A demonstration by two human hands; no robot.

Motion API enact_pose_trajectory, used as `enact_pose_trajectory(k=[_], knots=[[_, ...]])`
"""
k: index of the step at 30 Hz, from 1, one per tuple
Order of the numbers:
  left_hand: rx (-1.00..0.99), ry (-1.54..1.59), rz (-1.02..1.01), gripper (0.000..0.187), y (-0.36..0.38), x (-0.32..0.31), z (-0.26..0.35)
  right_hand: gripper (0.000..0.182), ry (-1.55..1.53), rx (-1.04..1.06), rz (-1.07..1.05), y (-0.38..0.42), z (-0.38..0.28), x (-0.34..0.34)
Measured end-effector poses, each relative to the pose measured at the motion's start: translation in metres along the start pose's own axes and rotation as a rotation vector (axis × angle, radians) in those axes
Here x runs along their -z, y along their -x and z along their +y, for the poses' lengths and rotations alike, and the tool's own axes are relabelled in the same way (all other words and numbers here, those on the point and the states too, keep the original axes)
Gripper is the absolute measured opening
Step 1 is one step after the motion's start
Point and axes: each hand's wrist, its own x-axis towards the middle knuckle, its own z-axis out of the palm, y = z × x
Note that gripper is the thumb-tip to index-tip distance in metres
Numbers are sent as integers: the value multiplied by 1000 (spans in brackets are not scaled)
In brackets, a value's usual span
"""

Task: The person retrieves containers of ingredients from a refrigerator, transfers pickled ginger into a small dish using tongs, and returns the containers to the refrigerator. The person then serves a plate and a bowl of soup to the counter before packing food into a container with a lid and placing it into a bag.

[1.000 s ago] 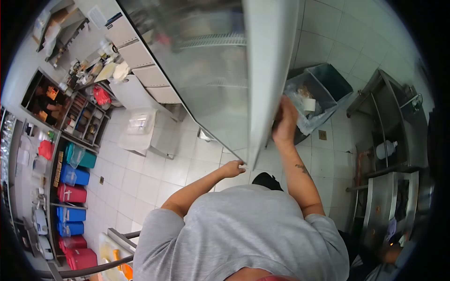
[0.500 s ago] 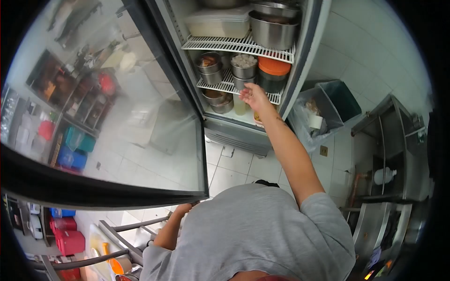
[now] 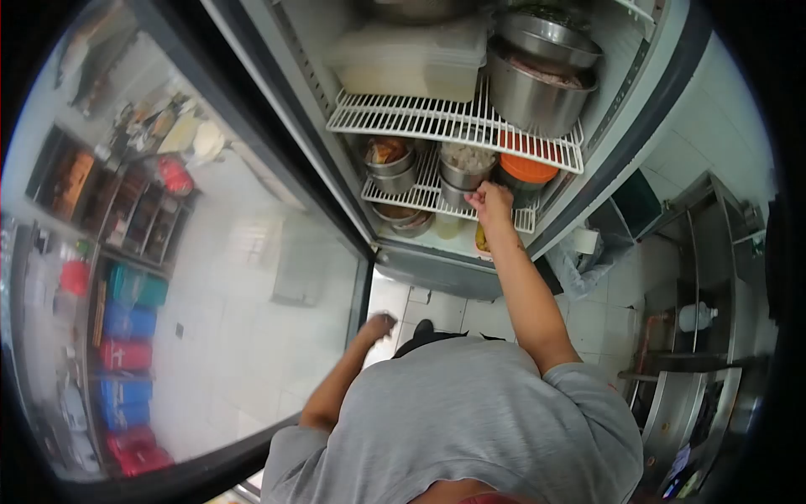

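My right hand reaches into the fridge, its fingers closed at the rim area of the stacked steel containers on the middle shelf. Whether the fingers grip a container is hard to make out. White pieces fill the upper container. Just right of the hand stands a jar with an orange lid. My left hand hangs near the edge of the open glass door, with its fingers curled; what it may hold is too small to tell.
On the upper shelf sit a plastic box and a large steel pot. More steel containers stand at the middle left. A lined bin is right of the fridge, with metal shelving beyond.
The fridge now appears closer. My right hand has moved from open fingers to closed ones at the stacked containers. The door has swung wider, and my left hand has come forward beside it.
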Motion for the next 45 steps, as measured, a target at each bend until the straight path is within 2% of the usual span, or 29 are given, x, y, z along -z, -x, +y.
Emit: enact_pose_trajectory(k=[1, 3, 5, 6, 7, 8, 10, 11, 12, 14, 20, 23, 24, 25, 27, 28, 32, 35, 36, 39, 40, 41, 43, 45], knots=[[-198, -89, 190, 34, -23, 25, 28, 9, 9, -6, -11, 10, -5, -1], [-325, -9, 184, 31, -45, 83, 117, 7, 5, -24, 6, 24, -3, 9], [-527, 114, 267, 31, -47, 115, 203, 4, -43, -13, 39, 51, -9, 18], [-517, 96, 218, 31, -50, 127, 237, 5, -57, -15, 29, 58, -8, 29], [-607, 74, 268, 30, -62, 129, 264, 8, -73, -16, 22, 64, -9, 43], [-767, -94, 404, 28, -90, 130, 279, 12, -87, -15, 12, 70, -10, 55], [-977, -307, 627, 29, -98, 121, 327, 7, -74, 13, 102, 96, -23, 59], [-881, -337, 557, 31, -112, 117, 343, 7, -70, 26, 145, 104, -27, 61], [-872, -440, 616, 33, -123, 111, 358, 7, -86, 52, 151, 106, -27, 67], [-910, -591, 734, 34, -141, 106, 372, 13, -116, 97, 166, 110, -30, 81], [-1149, -890, 1039, 43, -182, 97, 360, 11, -141, 176, 178, 109, -46, 96], [-1084, -1005, 834, 39, -174, 102, 370, 11, -150, 159, 145, 102, -38, 104], [-1088, -1091, 831, 39, -172, 104, 372, 12, -148, 150, 136, 101, -38, 105], [-1025, -976, 686, 41, -169, 104, 373, 12, -158, 142, 141, 103, -38, 106], [-1097, -1005, 721, 45, -144, 102, 371, 12, -185, 135, 143, 102, -39, 104], [-1053, -936, 620, 47, -127, 103, 372, 12, -177, 136, 138, 104, -39, 105], [-1222, -797, 736, 39, -88, 105, 351, 12, -171, 152, 114, 110, -37, 107], [-1009, -826, 611, 39, -66, 107, 345, 12, -157, 161, 109, 113, -36, 106], [-1045, -855, 600, 38, -65, 113, 343, 11, -147, 163, 108, 112, -37, 104], [-991, -749, 531, 37, -59, 122, 347, 12, -156, 156, 137, 116, -40, 97], [-1031, -596, 539, 34, -63, 123, 352, 13, -165, 156, 143, 116, -39, 98], [-967, -469, 483, 35, -69, 123, 363, 13, -173, 156, 149, 115, -38, 98], [-1041, -818, 633, 32, -98, 127, 387, 14, -195, 151, 141, 114, -33, 100], [-1062, -875, 735, 32, -137, 133, 403, 14, -220, 147, 118, 113, -30, 103]])
